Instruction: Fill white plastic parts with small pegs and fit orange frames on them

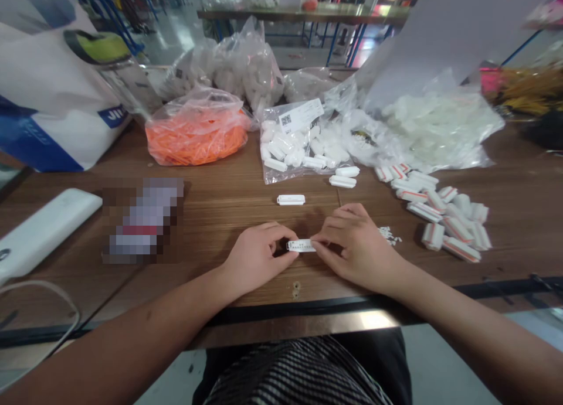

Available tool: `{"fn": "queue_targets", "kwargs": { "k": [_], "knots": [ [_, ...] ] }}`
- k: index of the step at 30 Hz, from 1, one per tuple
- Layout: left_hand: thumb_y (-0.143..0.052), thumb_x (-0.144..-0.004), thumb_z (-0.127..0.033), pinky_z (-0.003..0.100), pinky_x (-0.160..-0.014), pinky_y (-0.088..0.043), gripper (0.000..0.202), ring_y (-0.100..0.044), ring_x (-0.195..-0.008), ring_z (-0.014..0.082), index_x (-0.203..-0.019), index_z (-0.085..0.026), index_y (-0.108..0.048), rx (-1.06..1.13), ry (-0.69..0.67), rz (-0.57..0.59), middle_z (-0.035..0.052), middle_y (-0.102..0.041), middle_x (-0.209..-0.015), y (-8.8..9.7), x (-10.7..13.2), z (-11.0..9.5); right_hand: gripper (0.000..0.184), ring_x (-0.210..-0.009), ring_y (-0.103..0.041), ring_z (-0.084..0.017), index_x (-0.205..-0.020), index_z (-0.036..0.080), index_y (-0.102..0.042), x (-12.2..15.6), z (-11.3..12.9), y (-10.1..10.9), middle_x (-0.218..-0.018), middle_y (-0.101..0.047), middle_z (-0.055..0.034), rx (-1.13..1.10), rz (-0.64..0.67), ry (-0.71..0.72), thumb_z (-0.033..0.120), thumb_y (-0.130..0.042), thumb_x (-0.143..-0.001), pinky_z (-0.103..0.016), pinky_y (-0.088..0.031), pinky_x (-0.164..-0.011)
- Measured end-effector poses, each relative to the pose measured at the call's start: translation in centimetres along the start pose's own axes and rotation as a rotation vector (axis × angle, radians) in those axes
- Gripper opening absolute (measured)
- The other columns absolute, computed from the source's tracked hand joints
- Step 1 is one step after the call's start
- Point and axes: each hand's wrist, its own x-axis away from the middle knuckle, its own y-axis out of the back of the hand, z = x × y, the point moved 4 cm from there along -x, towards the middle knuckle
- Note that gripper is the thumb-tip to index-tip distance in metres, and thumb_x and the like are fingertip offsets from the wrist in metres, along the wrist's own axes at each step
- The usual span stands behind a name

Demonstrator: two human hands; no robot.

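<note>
A small white plastic piece (301, 245) sits low over the near edge of the table (229, 200), pinched from both ends. The left hand (259, 255) grips its left end between thumb and fingertips, and the right hand (356, 249) closes on its right end the same way. Both hands are clamped on it, with their heels resting on the wood, which likely steadies such a small part. Holding it by the ends leaves the ribbed middle open to view.

Just beyond it, a single loose white piece (291, 200) lies alone on the table, within easy reach. A pair of white pieces (345, 176) lies a little farther off, at the mouth of an open clear bag of white pieces (299, 144), as if spilled out to be handy. Near the right hand there is a scatter of tiny white bits (389, 235).

To the right, a pile of white pieces with orange stripes (440, 211) lies heaped well apart from the plain ones, which suggests the two kinds are kept sorted. A clear bag of orange strips (196, 135) sits to the left of the white bag, and larger bags of white parts (440, 123) stand behind the striped pile.

At the far left a flat white device (44, 229) and a blue and white bag (48, 100) are out of the way of the hands.
</note>
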Motion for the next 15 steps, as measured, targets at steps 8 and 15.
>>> {"fn": "queue_targets", "kwargs": {
  "k": [8, 15],
  "knots": [
    [-0.069, -0.075, -0.02, 0.023, -0.056, -0.036, 0.01, -0.044, -0.052, 0.0087, -0.085, -0.022, -0.071, -0.004, 0.022, 0.006, -0.005, -0.054, -0.064, 0.0, 0.0, 0.0, 0.021, -0.071, -0.059, -0.018, -0.09, 0.021, -0.073, 0.6, 0.0, 0.5, -0.069, -0.069, -0.0021, 0.067, -0.027, 0.057, 0.023, -0.052, -0.085, -0.04, -0.035, -0.088],
    [-0.068, -0.076, -0.021, 0.022, -0.055, -0.036, 0.007, -0.044, -0.053, 0.009, -0.083, -0.021, -0.07, -0.007, 0.012, 0.015, -0.0052, -0.052, -0.062, 0.1, 0.0, -0.1, 0.027, -0.073, -0.056, -0.02, -0.079, 0.023, -0.072, 1.1, 1.1, -0.9, -0.066, -0.067, -0.003, 0.236, 0.017, 0.114, 0.022, -0.047, -0.09, -0.042, -0.034, -0.091]
  ]
}}
